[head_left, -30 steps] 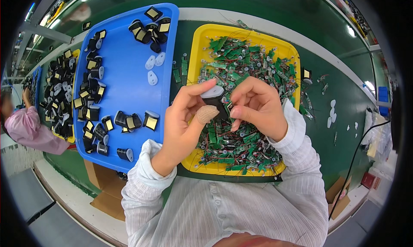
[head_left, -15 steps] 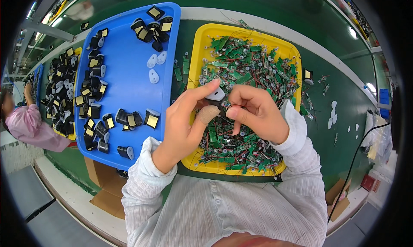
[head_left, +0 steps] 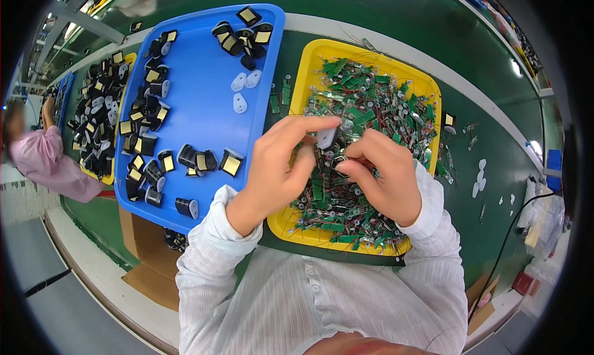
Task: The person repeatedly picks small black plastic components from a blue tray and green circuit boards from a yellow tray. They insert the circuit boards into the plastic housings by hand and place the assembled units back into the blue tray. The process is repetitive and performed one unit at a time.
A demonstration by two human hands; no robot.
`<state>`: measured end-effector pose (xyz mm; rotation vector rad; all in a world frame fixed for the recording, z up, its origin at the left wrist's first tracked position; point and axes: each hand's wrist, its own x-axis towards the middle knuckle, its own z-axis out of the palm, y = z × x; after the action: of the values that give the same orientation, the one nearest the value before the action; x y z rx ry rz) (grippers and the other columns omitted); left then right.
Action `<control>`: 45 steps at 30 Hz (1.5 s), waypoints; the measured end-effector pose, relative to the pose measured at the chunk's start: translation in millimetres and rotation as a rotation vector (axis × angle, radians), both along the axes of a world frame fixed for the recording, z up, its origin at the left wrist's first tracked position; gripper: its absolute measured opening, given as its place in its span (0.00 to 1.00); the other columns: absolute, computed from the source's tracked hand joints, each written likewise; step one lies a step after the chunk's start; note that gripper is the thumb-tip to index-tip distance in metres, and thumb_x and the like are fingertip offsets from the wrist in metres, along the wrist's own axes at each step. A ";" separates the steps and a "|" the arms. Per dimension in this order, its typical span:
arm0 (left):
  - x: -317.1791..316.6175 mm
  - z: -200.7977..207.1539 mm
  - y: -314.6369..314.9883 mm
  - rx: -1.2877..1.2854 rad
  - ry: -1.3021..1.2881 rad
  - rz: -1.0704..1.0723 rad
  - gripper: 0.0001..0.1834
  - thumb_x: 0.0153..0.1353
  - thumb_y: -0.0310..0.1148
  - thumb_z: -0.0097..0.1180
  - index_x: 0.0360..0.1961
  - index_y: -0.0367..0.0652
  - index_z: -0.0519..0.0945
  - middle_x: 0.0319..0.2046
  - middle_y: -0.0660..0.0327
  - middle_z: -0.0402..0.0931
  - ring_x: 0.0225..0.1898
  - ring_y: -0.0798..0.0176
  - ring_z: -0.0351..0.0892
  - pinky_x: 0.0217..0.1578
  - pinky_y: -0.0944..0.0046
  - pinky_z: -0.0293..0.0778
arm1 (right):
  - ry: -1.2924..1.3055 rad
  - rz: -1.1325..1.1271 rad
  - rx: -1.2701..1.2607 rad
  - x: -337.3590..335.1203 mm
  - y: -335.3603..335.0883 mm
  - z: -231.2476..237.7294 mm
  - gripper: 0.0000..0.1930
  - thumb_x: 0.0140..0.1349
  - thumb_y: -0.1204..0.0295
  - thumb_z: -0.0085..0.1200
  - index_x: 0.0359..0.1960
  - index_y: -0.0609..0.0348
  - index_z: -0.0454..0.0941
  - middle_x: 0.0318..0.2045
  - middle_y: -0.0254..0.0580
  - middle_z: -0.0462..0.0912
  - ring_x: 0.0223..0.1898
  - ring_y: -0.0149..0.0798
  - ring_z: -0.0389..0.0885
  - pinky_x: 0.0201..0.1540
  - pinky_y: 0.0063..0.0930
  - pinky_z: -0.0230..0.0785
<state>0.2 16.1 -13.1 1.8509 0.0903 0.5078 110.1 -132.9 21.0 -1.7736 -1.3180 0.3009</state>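
Observation:
My left hand (head_left: 272, 169) is closed on a small black housing with a light grey oval cap (head_left: 326, 137), gripped between the index finger and thumb. Just to its right, my right hand (head_left: 388, 178) has its fingers bent in a pinch close under the housing; a small dark piece shows at the fingertips, too small to name. Both hands are above a yellow tray (head_left: 278, 230) heaped with green circuit boards (head_left: 352, 79) with thin wires. A blue tray (head_left: 204, 89) on the left carries several black housings (head_left: 145, 146) with pale yellow squares.
Three loose grey caps (head_left: 240, 103) lie in the blue tray. Farther left is another yellow tray of housings (head_left: 96, 116), near a person in a pink sleeve (head_left: 52, 160). White pieces (head_left: 479, 178) and a black cable (head_left: 506, 231) are at the right. An open cardboard box (head_left: 145, 256) sits below the table.
The view has shifted, so the trays appear farther right. The left hand has tilted the housing, turning its grey cap more into view. The right hand's fingers have drawn together beneath it.

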 end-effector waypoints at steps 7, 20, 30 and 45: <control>-2.2 19.1 -6.4 -0.037 0.002 -0.021 0.22 0.52 0.26 0.56 0.50 0.40 0.71 0.44 0.56 0.74 0.43 0.63 0.75 0.40 0.65 0.72 | 0.129 -0.004 -0.105 -0.9 -6.4 17.4 0.06 0.50 0.79 0.56 0.29 0.63 0.72 0.23 0.42 0.71 0.22 0.38 0.73 0.23 0.25 0.64; -35.4 5.0 85.0 0.880 0.395 0.812 0.21 0.50 0.42 0.58 0.43 0.43 0.75 0.42 0.52 0.72 0.46 0.49 0.66 0.46 0.55 0.65 | -0.118 0.039 -0.279 79.5 18.7 46.9 0.06 0.48 0.76 0.53 0.27 0.64 0.72 0.22 0.37 0.73 0.26 0.31 0.73 0.28 0.22 0.65; -49.9 -30.6 146.5 0.861 0.990 1.086 0.23 0.48 0.48 0.58 0.41 0.45 0.74 0.37 0.54 0.74 0.42 0.50 0.73 0.33 0.54 0.73 | -0.639 -0.432 -0.588 274.3 68.1 -63.2 0.07 0.50 0.72 0.56 0.31 0.57 0.73 0.28 0.42 0.75 0.33 0.42 0.75 0.38 0.32 0.67; -12.4 29.3 44.0 -0.097 0.067 0.422 0.17 0.50 0.28 0.57 0.43 0.38 0.74 0.29 0.61 0.75 0.27 0.73 0.69 0.22 0.73 0.66 | -0.550 0.287 -0.319 72.1 25.9 3.0 0.15 0.37 0.78 0.61 0.30 0.57 0.74 0.31 0.39 0.71 0.39 0.45 0.69 0.41 0.36 0.64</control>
<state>-12.2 60.1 16.2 1.7568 0.5494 0.7176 182.2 -107.0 24.0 -2.0141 -2.0163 0.1908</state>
